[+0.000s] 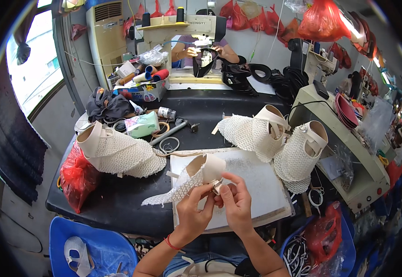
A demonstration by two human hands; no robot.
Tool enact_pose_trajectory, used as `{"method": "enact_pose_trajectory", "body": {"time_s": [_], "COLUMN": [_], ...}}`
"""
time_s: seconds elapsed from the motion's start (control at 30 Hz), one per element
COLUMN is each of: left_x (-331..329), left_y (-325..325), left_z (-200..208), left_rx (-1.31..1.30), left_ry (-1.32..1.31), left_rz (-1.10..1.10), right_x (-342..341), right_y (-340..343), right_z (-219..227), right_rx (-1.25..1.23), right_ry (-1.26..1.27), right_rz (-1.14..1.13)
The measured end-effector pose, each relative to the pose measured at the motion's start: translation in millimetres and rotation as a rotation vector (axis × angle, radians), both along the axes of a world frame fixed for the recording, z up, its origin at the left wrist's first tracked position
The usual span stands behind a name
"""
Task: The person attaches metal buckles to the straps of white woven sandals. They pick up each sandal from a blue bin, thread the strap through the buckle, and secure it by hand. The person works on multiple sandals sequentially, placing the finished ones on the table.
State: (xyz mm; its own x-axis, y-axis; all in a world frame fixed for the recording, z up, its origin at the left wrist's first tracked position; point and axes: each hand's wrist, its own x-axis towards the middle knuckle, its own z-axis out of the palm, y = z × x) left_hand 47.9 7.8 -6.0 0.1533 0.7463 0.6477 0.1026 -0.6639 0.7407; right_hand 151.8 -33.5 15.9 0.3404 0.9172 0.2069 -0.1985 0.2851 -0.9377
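Both hands are together over a white board (252, 184) on the black table. They hold a white woven-mesh shoe upper (186, 188) with a smooth pale heel piece and a strap. My left hand (194, 208), with a red string on its wrist, is closed on the upper's strap edge. Thumb and fingers of my right hand (238, 203) pinch the strap end by a small metal buckle (216, 185), the index finger raised. The fingers partly hide the buckle. Stacked matching uppers lie at the left (127, 152) and right (302, 154).
Blue bins (57, 249) flank me below the table. A red plastic bag (78, 180) hangs at its left edge. Scissors (315, 196) are by the right edge, near a beige machine (349, 152). Across the table, another person's hands (191, 52) work at a sewing machine (182, 34).
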Motion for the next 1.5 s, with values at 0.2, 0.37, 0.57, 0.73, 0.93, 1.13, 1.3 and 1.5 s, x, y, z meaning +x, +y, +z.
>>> {"method": "enact_pose_trajectory", "body": {"time_s": [0.2,0.37,0.57,0.73,0.93,1.13,1.3,1.5], "left_x": [-2,-4,-6,-10,-8,-18,-25,-16], "left_y": [-5,-6,-8,-14,-16,-5,-3,-5], "left_z": [3,-4,4,22,21,9,17,21], "left_rx": [0.023,-0.116,-0.055,-0.048,0.101,0.215,0.227,-0.105], "left_ry": [0.055,-0.056,0.024,0.113,0.272,0.322,0.384,0.291], "left_rz": [0.038,-0.037,-0.037,-0.083,-0.090,-0.117,-0.168,-0.315], "right_x": [2,16,20,16,31,38,45,30], "right_y": [0,3,4,3,11,2,-7,5], "right_z": [-3,2,-8,-20,-19,-2,-4,-21], "right_rx": [-0.039,-0.085,-0.154,-0.007,-0.180,-0.197,-0.131,-0.097], "right_ry": [-0.020,-0.042,0.064,0.123,-0.049,-0.390,-0.234,0.016], "right_rz": [0.028,0.177,0.202,0.106,0.191,0.140,0.251,-0.041]}}
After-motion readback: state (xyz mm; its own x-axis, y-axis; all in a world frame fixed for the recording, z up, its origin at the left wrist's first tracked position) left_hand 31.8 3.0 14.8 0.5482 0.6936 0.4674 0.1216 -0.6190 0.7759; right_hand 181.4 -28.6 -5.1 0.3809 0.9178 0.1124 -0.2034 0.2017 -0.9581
